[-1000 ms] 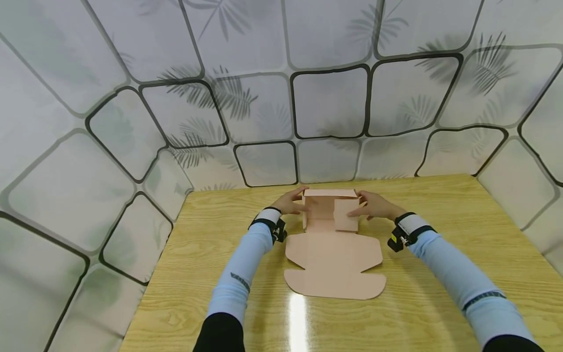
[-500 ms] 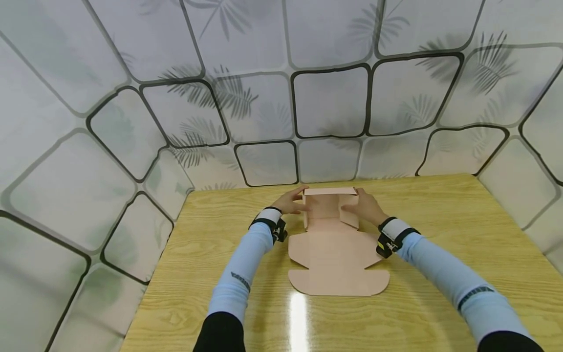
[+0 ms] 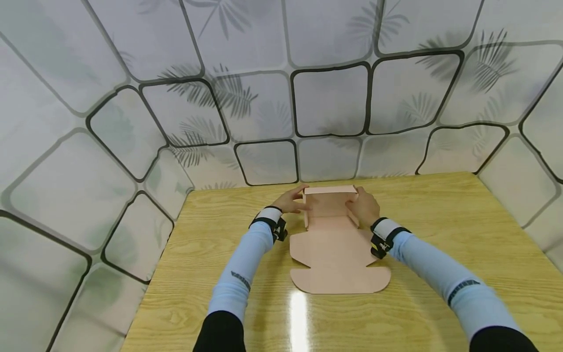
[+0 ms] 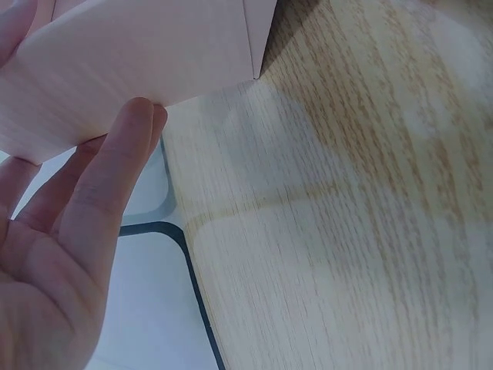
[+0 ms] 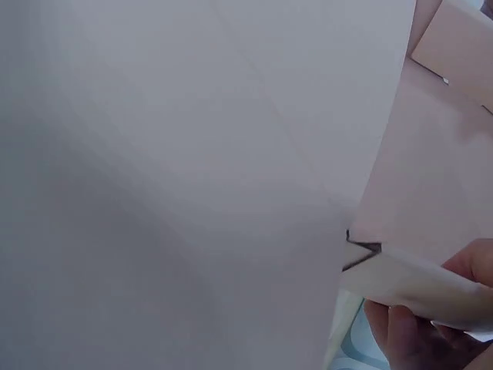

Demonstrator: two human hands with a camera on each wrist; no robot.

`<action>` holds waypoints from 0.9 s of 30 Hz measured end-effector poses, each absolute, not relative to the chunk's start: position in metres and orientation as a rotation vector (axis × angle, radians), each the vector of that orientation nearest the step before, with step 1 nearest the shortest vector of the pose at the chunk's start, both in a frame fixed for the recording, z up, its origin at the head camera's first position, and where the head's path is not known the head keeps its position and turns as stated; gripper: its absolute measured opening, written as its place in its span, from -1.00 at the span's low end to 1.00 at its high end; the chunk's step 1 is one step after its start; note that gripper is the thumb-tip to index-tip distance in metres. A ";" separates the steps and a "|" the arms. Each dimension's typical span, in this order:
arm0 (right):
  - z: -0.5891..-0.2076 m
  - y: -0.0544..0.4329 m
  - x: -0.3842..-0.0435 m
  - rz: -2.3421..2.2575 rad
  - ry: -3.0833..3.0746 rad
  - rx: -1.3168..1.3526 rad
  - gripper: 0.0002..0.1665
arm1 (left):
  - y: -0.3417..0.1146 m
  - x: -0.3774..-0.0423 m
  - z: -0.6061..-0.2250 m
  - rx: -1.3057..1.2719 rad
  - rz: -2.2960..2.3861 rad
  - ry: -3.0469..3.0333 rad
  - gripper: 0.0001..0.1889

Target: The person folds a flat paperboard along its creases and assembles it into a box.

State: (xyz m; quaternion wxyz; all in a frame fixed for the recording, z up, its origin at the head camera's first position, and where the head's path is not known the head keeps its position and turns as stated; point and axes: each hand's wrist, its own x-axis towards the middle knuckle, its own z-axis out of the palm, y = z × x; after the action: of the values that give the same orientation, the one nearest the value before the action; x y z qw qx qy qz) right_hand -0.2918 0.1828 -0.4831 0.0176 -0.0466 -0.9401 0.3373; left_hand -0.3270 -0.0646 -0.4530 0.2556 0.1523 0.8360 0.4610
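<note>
A partly folded pinkish-brown cardboard box (image 3: 338,252) lies on the wooden table, its far end raised into walls and its near lid flaps spread flat. My left hand (image 3: 290,201) holds the left side wall; in the left wrist view the fingers lie along the outside of that wall (image 4: 139,69), with the thumb over its top edge. On the opposite side, my right hand (image 3: 367,210) grips the right wall (image 5: 416,281), thumb inside and fingers outside. Close to the right wrist camera, a large flap (image 5: 192,154) fills most of that view.
Light wood-grain table (image 3: 211,254) surrounds the box. Behind its back edge stands a patterned wall covering (image 3: 330,102), which continues along the left and right. A bright reflection shows on the tabletop in front.
My right hand has moved left and inward, folding the right side flap over against the right wall. The box has shifted slightly right at its near end; my left hand stays in place.
</note>
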 end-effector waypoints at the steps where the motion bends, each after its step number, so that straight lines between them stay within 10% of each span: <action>1: -0.483 0.182 -0.291 1.039 -2.912 -0.158 -0.30 | -0.065 -0.327 -0.453 0.414 1.251 2.269 -0.21; 27: -0.494 0.172 -0.283 1.049 -2.738 -0.284 -0.59 | -0.062 -0.326 -0.450 0.468 1.210 2.296 -0.24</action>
State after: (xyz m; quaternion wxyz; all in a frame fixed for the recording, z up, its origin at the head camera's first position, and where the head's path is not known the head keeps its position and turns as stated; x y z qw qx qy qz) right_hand -0.2832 0.1718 -0.4940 0.0976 -0.0960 -0.9251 0.3543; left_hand -0.3264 -0.0625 -0.4503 0.2494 0.1718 0.8432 0.4442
